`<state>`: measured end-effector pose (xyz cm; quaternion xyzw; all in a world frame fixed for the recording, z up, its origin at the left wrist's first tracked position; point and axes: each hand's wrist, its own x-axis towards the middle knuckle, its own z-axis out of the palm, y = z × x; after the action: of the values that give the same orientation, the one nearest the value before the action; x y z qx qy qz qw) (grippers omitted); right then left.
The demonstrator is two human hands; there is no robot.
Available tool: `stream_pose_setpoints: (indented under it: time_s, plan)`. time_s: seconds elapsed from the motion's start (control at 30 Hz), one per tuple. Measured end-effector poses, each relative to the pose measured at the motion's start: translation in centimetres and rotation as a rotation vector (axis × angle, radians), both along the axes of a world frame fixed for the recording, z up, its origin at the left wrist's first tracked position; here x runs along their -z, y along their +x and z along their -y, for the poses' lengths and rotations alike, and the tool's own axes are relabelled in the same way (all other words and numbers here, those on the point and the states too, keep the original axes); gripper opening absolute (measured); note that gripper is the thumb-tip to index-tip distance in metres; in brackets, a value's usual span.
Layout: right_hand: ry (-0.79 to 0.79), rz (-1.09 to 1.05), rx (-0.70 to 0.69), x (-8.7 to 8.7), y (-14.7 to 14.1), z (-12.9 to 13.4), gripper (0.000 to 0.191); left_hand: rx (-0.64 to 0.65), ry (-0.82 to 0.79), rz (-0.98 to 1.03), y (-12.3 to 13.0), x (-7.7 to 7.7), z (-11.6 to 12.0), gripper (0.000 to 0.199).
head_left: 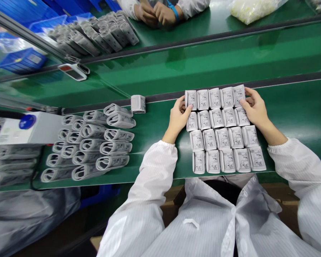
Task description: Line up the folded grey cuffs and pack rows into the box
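Grey folded blood pressure cuffs with printed drawings stand in several tight rows on the green bench in front of me. My left hand grips the left end of the farthest row, its thumb on the near face of the end cuff and its fingers around the outer side. At the other end of that row, my right hand holds the last cuff the same way, thumb in front and fingers behind. The row sits between both hands, touching the row before it.
More rolled cuffs stand to the left, with a lone cuff near the ledge. A white box is farther left. A monitor unit lies on the divider. Across it are a co-worker's hands, piled cuffs and a plastic bag.
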<state>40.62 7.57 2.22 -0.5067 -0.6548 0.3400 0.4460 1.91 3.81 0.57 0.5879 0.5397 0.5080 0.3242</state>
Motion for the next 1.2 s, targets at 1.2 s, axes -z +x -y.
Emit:
stream_pose_setpoints:
  time_s: [1.2]
  plan:
    - [0.027, 0.014, -0.032, 0.49, 0.31, -0.13, 0.094, 0.004, -0.002, 0.006, -0.07, 0.22, -0.09, 0.080]
